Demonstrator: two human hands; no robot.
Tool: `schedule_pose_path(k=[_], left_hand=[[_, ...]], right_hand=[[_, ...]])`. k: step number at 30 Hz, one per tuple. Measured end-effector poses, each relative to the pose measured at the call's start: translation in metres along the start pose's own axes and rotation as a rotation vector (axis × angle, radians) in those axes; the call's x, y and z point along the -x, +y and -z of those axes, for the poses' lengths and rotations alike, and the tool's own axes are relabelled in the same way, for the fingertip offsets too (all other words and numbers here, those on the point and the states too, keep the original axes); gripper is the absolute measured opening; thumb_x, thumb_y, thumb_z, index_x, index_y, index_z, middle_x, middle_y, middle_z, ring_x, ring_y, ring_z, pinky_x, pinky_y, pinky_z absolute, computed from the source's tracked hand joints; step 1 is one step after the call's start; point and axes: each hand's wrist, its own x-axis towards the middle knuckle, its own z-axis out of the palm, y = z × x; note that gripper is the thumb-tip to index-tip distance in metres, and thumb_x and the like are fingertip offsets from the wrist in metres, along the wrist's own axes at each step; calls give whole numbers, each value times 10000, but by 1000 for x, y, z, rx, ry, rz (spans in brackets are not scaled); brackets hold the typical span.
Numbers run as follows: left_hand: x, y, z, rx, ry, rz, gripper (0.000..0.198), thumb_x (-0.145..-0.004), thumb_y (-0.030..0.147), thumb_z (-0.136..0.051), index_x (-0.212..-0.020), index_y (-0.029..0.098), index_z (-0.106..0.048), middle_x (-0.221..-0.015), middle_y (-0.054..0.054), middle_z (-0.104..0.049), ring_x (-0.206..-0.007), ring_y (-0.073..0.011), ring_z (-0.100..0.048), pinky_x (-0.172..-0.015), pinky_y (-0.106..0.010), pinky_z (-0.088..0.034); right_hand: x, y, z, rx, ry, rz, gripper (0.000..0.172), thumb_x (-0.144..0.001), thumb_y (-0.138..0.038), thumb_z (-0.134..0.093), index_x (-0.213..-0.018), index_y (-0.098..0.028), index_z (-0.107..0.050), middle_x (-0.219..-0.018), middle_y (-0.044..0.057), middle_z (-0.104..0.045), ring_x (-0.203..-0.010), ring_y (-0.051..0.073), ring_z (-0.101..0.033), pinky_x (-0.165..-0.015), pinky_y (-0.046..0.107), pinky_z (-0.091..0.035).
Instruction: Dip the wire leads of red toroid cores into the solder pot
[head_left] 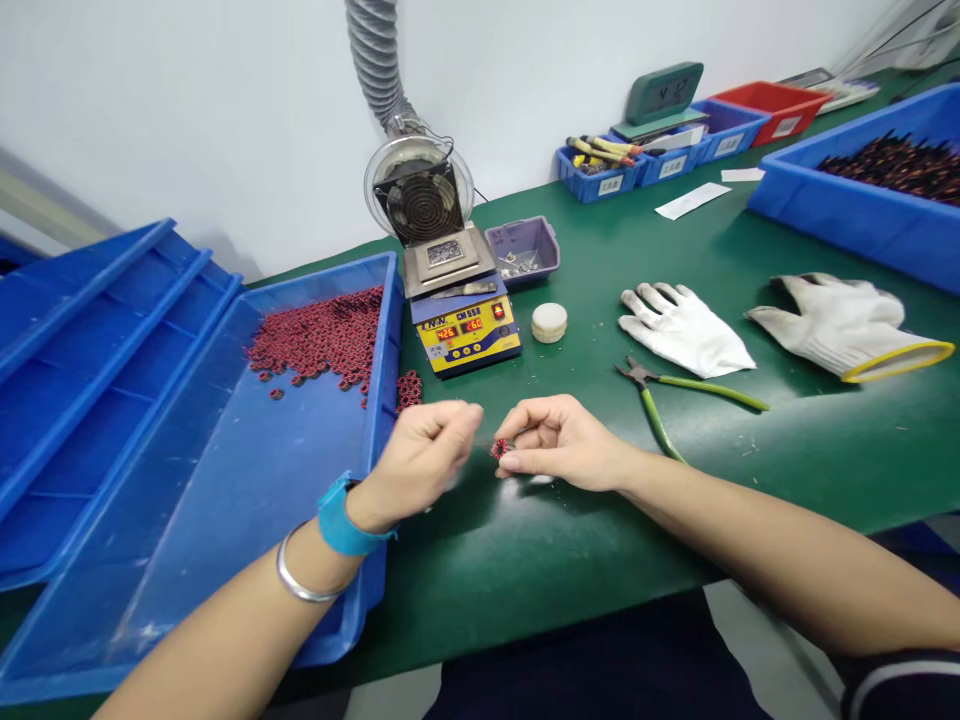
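My right hand (555, 440) pinches a small ring wound with red wire (502, 450) between thumb and fingers, just above the green table. Close by on its left, my left hand (429, 455) is closed, thumb pressed against the curled fingers; what it holds, if anything, is hidden. A blue band and a silver bangle circle the left wrist. Many similar red rings (322, 335) fill the back of a large blue tray (379, 400). A small cluster of rings (409, 388) lies on the table beside that tray's right wall.
Behind my hands stands a yellow-and-blue soldering pot (471, 330) under a grey hose (373, 60). Nearby are a purple bin (553, 250) and a round white container (549, 322). Green-handled cutters (645, 374) and white gloves (686, 330) lie to the right. A blue bin (840, 215) holds dark parts.
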Motion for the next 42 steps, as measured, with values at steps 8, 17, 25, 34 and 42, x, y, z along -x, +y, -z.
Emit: schedule_pose_path(k=[8, 17, 25, 34, 42], left_hand=[[-10, -18, 12, 123, 274, 87, 552, -848, 655, -395, -508, 229, -310, -463, 34, -302, -402, -108, -346, -436, -283, -314], [-3, -34, 3, -355, -207, 103, 325, -763, 477, -587, -641, 192, -490, -597, 7, -539, -548, -125, -454, -517, -254, -346], [-4, -39, 4, -414, -280, 96, 252, -741, 424, -636, -712, 188, -552, -669, -16, -632, -604, -150, -549, -546, -251, -390], [-3, -39, 4, -566, -363, 86, 274, -753, 453, -613, -830, 190, -626, -814, -61, -694, -691, -200, -608, -586, -282, -390], [-4, -40, 4, -591, -387, 70, 296, -751, 456, -604, -867, 186, -642, -843, -76, -705, -722, -230, -630, -596, -301, -404]], right_hand=[[-7, -14, 6, 10, 178, 133, 331, -567, -293, -869, -830, -170, -712, -800, 16, -725, -671, 113, -697, -661, 245, -569], [-78, -96, 32, 621, 311, 457, 371, -654, -343, -807, -941, -138, -689, -840, 36, -712, -762, 131, -667, -727, 283, -555], [-188, -172, 28, 1446, 486, 446, 220, -759, -128, -668, -954, -27, -673, -848, 89, -704, -769, 141, -648, -790, 293, -538], [-236, -179, 20, 1916, 444, 297, 219, -758, -114, -650, -961, -59, -712, -925, 85, -706, -923, 202, -657, -912, 344, -500], [-240, -170, 17, 2024, 394, 220, 270, -746, -101, -652, -1001, -37, -715, -968, 126, -714, -970, 245, -645, -919, 356, -483]])
